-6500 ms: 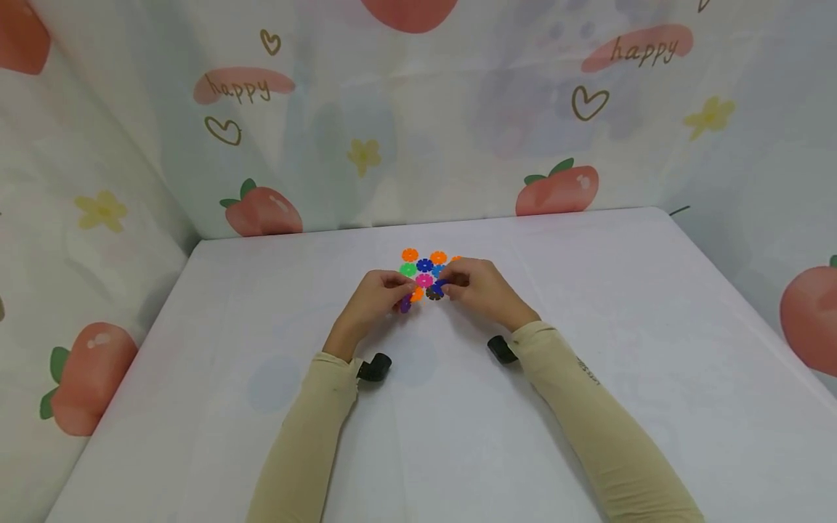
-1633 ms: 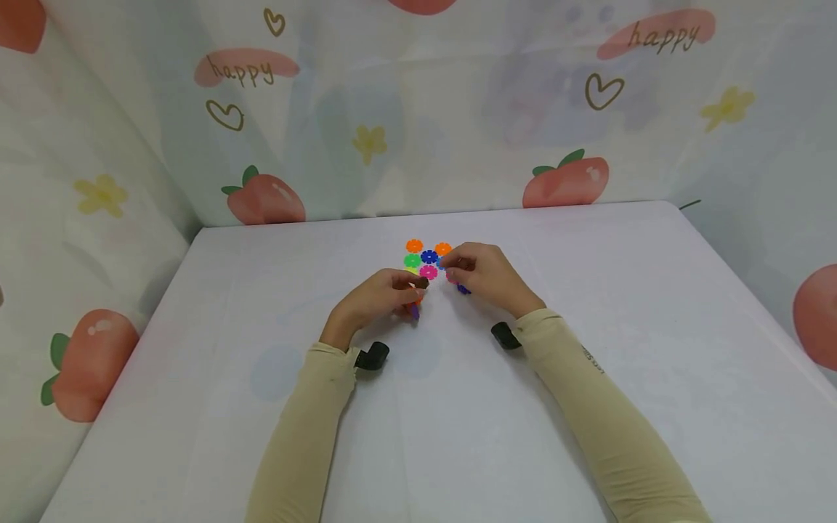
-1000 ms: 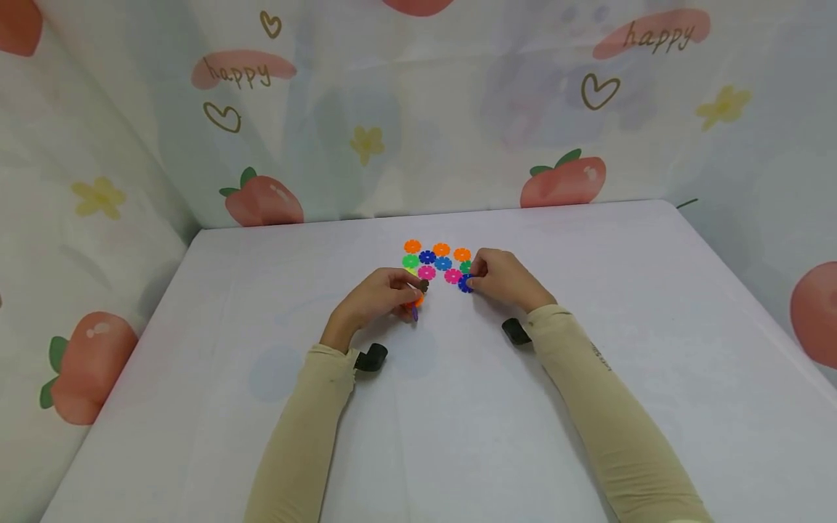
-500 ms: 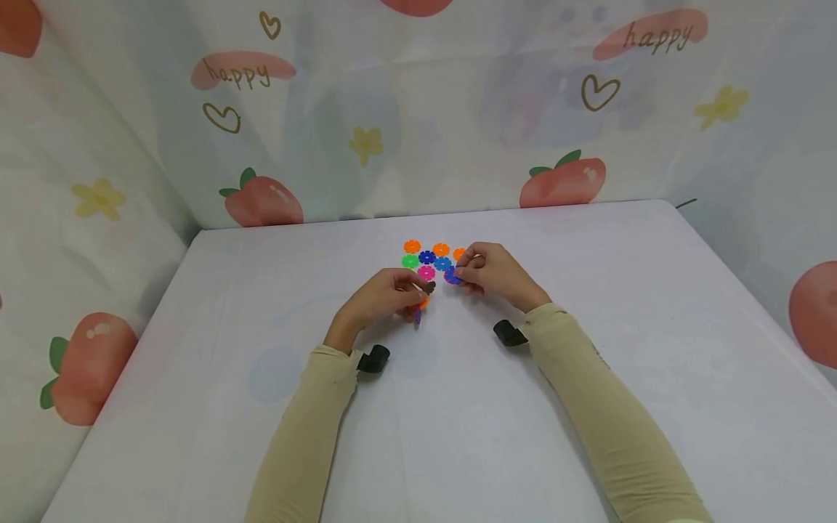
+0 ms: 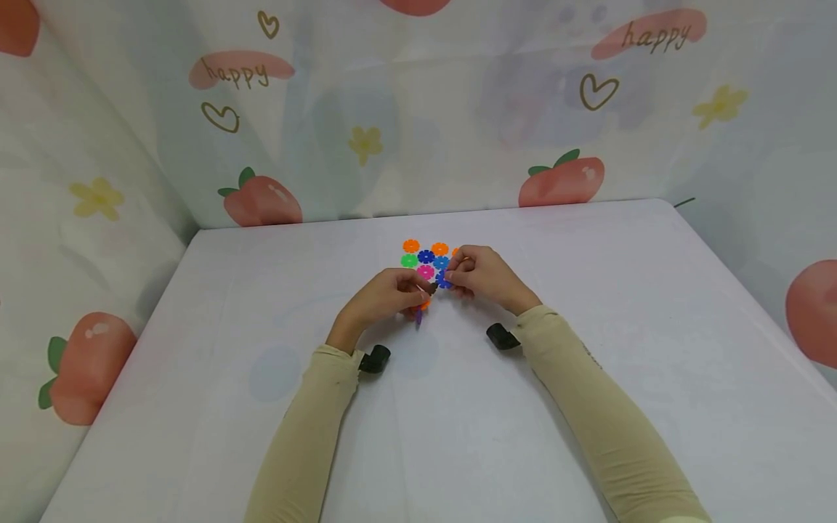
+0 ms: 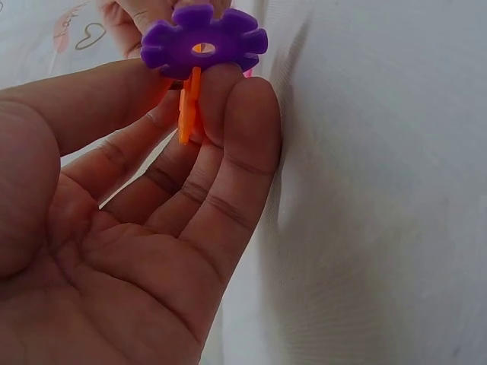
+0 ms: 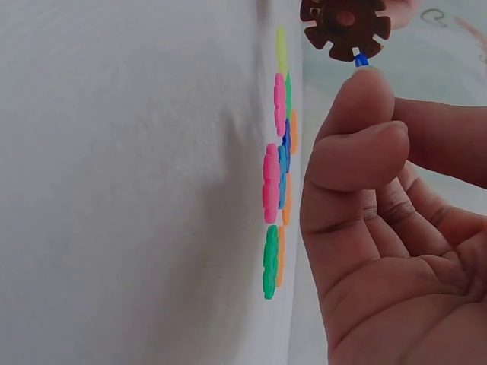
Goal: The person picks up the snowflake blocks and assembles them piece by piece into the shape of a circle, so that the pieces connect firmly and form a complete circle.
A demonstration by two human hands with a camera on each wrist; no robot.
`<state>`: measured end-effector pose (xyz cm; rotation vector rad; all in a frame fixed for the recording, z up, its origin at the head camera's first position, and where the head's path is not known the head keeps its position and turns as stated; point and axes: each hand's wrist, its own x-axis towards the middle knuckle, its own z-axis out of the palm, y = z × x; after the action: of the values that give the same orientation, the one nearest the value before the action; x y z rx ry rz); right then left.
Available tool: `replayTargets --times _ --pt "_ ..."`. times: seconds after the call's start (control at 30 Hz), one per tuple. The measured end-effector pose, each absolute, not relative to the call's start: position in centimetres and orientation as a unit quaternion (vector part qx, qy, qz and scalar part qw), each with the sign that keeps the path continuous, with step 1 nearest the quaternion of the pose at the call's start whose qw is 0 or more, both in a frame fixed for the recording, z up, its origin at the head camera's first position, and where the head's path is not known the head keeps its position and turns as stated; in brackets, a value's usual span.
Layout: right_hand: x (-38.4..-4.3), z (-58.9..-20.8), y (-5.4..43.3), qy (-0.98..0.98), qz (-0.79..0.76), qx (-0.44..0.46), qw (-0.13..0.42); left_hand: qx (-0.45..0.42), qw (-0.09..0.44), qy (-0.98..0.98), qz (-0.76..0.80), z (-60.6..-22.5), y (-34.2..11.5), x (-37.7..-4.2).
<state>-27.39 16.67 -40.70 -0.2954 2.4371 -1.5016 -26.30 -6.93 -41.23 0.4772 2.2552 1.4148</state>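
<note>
Blue disc (image 5: 441, 281) sits between the hands, pinched by right hand (image 5: 492, 279), edge at a notch of brown disc (image 7: 346, 36), which lies just left beside orange disc (image 6: 186, 114) and purple disc (image 6: 204, 29), their cluster gripped by left hand (image 5: 384, 298); contact unclear

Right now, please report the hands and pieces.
Left hand holds purple piece, orange piece, brown piece. Right hand pinches blue piece, edge at brown piece's slot. Nothing visibly blocking.

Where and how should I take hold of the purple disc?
Probably pinch the purple disc across its faces at the free near rim, from the near side. It shows nearly edge-on in the head view, and the left hand and joined orange disc crowd its far side.
</note>
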Motion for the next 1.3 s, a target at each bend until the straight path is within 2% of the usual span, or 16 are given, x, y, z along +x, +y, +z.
replayTargets --times 0.73,1.13,1.3 --pt "-27.1 -41.1 15.3 0.837 -0.525 -0.115 0.105 0.179 0.199 0.825 0.498 -41.4 -6.9 -26.4" --pt "-26.9 -41.2 14.9 0.824 -0.543 -0.125 0.108 0.158 0.234 0.817 0.504 -41.0 -8.6 -26.7" --pt "-26.7 -41.4 14.6 0.815 -0.549 -0.146 0.115 0.154 0.223 0.808 0.523 -41.2 -8.8 -27.0"
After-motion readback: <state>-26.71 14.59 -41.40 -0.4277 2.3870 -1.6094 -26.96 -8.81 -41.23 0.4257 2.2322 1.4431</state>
